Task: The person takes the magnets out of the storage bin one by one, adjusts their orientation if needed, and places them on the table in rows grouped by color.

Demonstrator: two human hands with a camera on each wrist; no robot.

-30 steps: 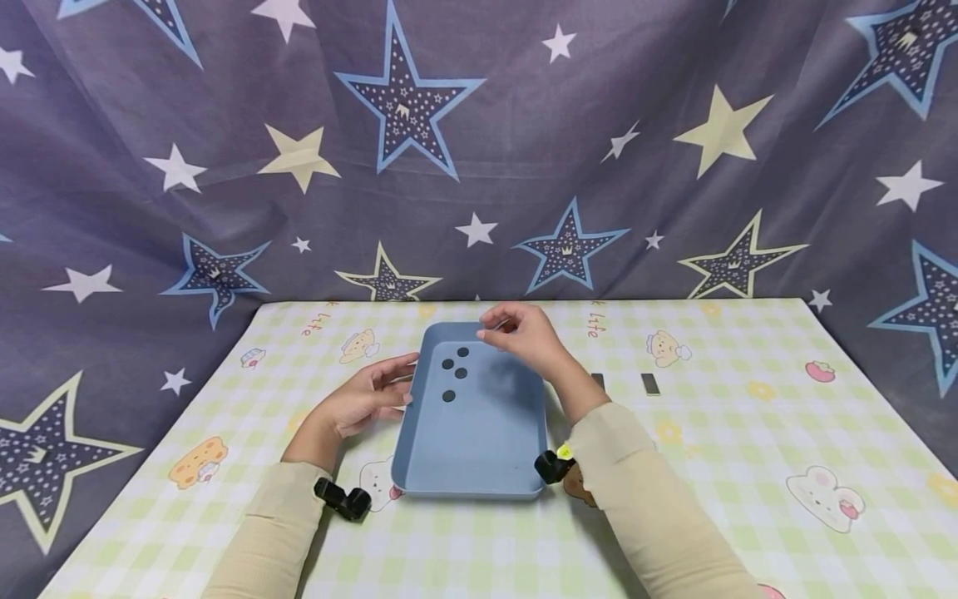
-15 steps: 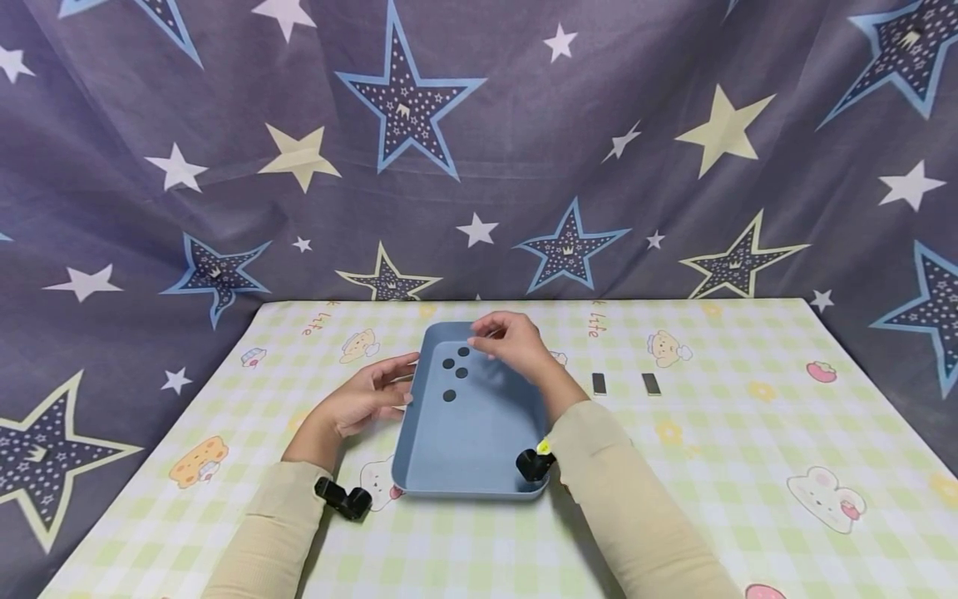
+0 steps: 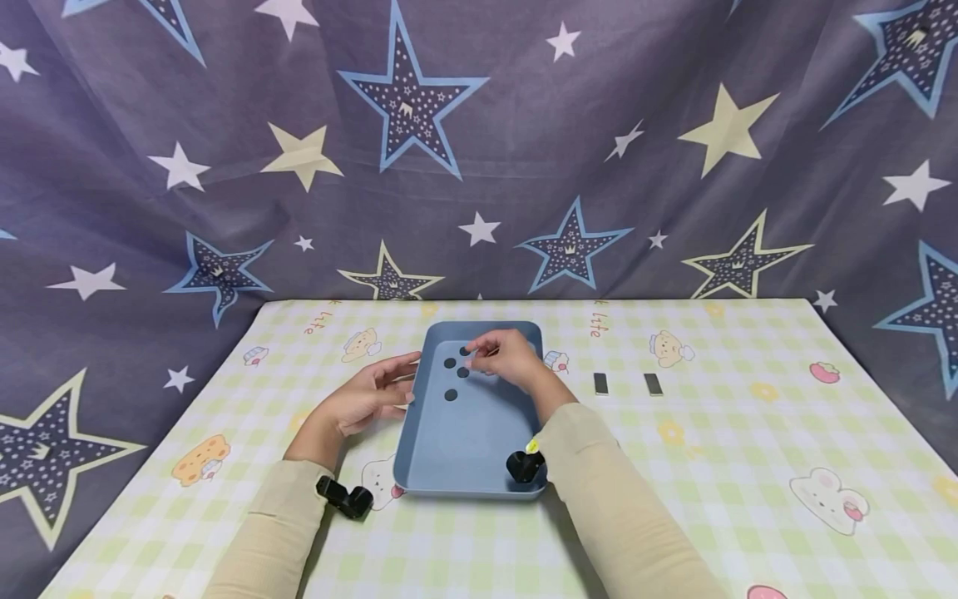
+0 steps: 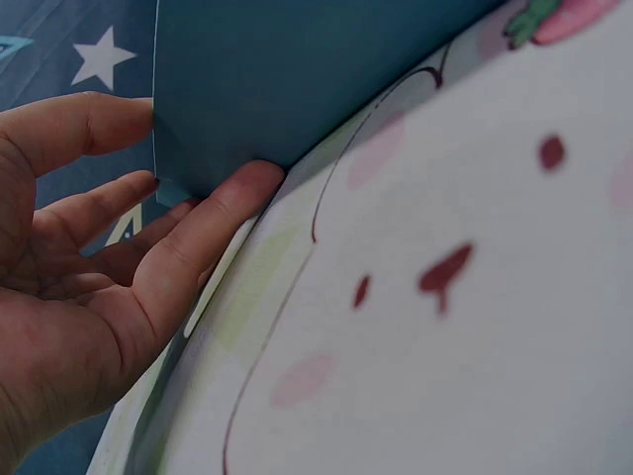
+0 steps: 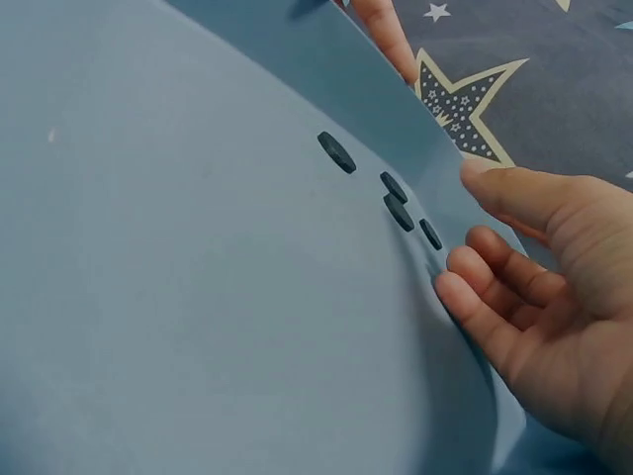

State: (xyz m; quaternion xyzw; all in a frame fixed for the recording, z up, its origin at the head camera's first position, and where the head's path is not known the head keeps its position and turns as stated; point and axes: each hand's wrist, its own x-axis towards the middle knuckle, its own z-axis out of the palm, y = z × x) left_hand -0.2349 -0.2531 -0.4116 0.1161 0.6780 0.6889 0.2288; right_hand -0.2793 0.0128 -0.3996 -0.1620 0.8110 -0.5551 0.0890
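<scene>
A blue rectangular tray (image 3: 479, 441) lies on the table with several small dark round discs (image 3: 451, 395) on its floor, toward the far left. My left hand (image 3: 367, 395) is at the tray's left side; in the left wrist view its extended thumb and fingertips (image 4: 259, 178) touch the outer wall. Over the far half of the tray, my right hand (image 3: 509, 359) reaches in with loosely bent fingers. In the right wrist view a gap shows between its thumb and fingers, nothing is held, and the fingertips (image 5: 457, 287) are close to the discs (image 5: 398, 212).
Two small dark rectangular pieces (image 3: 601, 383) with pale edges lie on the table to the right of the tray. A checked cloth with cartoon prints (image 3: 718, 466) covers the table. Behind its far edge hangs a dark curtain with stars (image 3: 479, 166).
My right hand has moved left and nearer to me, from the tray's far rim to beside the discs. Both dark rectangular pieces now show fully. The left hand and tray stay put.
</scene>
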